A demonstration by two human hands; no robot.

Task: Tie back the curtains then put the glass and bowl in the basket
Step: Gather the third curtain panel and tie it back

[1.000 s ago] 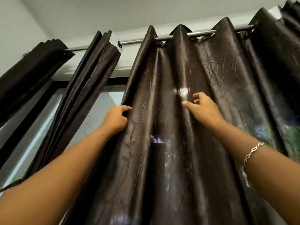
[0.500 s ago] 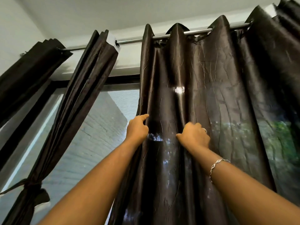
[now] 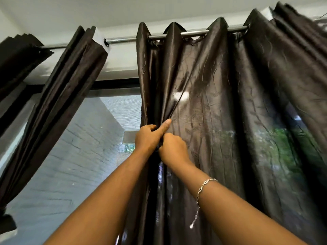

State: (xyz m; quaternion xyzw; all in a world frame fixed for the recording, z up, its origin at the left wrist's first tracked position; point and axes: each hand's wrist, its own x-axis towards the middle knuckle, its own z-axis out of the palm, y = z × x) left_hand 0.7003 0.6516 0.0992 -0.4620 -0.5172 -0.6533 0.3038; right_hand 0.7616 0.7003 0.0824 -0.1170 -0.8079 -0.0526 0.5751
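Two hands bunch the dark curtain at its left edge; glass, bowl and basket are out of view.
Your left hand grips the leading folds, one finger sticking up, and your right hand closes round the pleat touching it. Most of the panel hangs spread along the rod, so a narrow bunch could slip apart before you tie it; tugging hard may strain the cloth there.
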